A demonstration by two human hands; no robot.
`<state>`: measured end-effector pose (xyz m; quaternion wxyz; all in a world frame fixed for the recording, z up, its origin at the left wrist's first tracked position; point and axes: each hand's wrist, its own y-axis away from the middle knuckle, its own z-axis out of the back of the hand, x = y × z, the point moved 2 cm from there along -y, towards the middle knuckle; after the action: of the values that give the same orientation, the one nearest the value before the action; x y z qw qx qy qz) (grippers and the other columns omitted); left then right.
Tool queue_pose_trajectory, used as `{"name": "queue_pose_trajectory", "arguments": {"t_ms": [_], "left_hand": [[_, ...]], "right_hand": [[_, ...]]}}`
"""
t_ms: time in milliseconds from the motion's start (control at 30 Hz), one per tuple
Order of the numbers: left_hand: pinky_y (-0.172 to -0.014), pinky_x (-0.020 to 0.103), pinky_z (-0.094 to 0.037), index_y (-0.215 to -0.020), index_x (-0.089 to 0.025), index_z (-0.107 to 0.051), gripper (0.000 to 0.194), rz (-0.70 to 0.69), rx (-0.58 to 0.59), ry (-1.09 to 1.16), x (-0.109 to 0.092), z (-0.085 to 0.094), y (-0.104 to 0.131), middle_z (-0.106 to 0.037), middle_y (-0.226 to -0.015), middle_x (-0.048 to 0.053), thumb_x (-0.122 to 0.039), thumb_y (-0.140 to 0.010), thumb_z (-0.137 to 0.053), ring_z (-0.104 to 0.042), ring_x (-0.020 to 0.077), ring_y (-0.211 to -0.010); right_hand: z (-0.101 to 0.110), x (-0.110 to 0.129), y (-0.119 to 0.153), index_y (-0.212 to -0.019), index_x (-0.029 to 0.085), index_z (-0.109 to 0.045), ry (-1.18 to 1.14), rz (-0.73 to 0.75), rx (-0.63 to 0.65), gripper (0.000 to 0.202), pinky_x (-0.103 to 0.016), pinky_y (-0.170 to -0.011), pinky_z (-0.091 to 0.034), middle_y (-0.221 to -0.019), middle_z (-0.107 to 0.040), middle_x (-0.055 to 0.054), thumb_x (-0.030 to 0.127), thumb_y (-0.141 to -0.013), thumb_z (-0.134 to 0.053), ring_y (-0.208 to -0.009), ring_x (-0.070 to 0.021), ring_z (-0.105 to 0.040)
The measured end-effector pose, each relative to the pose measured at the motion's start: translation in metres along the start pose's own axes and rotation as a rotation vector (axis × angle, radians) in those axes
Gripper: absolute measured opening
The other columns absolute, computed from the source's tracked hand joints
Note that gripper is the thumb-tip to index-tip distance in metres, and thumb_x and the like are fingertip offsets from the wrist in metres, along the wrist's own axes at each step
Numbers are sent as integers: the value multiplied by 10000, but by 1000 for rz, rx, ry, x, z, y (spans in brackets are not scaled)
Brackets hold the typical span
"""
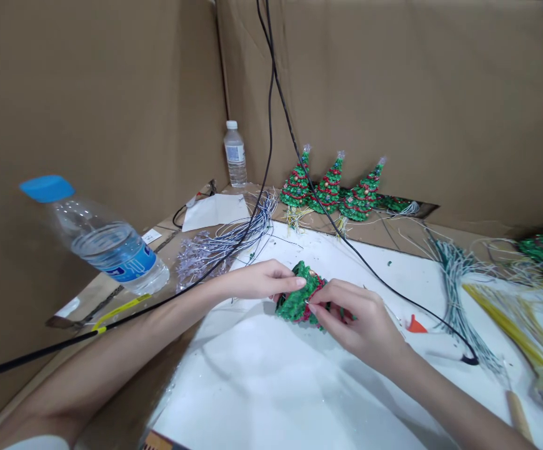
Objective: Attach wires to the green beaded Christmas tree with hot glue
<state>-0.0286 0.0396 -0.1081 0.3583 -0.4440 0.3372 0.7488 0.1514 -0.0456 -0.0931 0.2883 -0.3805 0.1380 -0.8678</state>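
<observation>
A small green tree ornament (294, 302) with a red garland lies on its side over the white board (252, 387). My left hand (271, 279) grips its left end, thumb on top and fingers curled behind it. At the garland, my right hand (353, 309) has thumb and forefinger pinched together on the ornament's right part. Something tiny and pale shows at those fingertips, too small to name. The remaining right fingers curl beside the tree and are partly hidden.
Three finished trees (330, 184) stand at the back. Bundled wires lie left (252, 225) and right (453, 275). A blue-capped bottle (133, 259) stands left, a smaller bottle (236, 156) behind. A black cable (294, 137) crosses the view. An awl-like tool (517, 412) lies right.
</observation>
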Motion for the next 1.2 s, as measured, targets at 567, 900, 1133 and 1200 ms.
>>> {"name": "queue_pose_trajectory", "arguments": {"t_ms": [567, 900, 1133, 1200], "left_hand": [[-574, 220, -388, -735, -161, -482, 541, 32, -70, 135, -6, -1, 0, -510, -664, -46, -697, -743, -552, -480, 94, -619], [-573, 229, -351, -655, -142, -543, 530, 68, -44, 100, -8, -1, 1, -484, -597, -41, -657, -776, -534, -431, 97, -594], [-543, 235, -326, -627, -158, -501, 520, 90, -48, 73, -11, -3, 1, -425, -572, -51, -654, -784, -503, -391, 98, -564], [-535, 233, -317, -607, -164, -476, 519, 85, -50, 63, -11, -3, 1, -402, -567, -55, -649, -788, -496, -373, 95, -559]], "right_hand": [[-7, 5, 6, -829, 174, -646, 473, 331, -107, 159, -238, -505, -362, -746, -665, -25, 122, -873, -503, -565, -97, -570], [-7, 13, 8, -890, 96, -684, 702, 502, -127, 149, -307, -436, -390, -681, -677, -31, 184, -844, -573, -559, -133, -606], [-9, 13, 12, -934, 45, -664, 785, 588, -136, 210, -319, -403, -343, -598, -615, -2, 218, -836, -596, -495, -134, -539], [-10, 12, 12, -935, 45, -661, 787, 582, -138, 216, -317, -412, -336, -585, -597, 3, 225, -841, -589, -498, -134, -527]]}}
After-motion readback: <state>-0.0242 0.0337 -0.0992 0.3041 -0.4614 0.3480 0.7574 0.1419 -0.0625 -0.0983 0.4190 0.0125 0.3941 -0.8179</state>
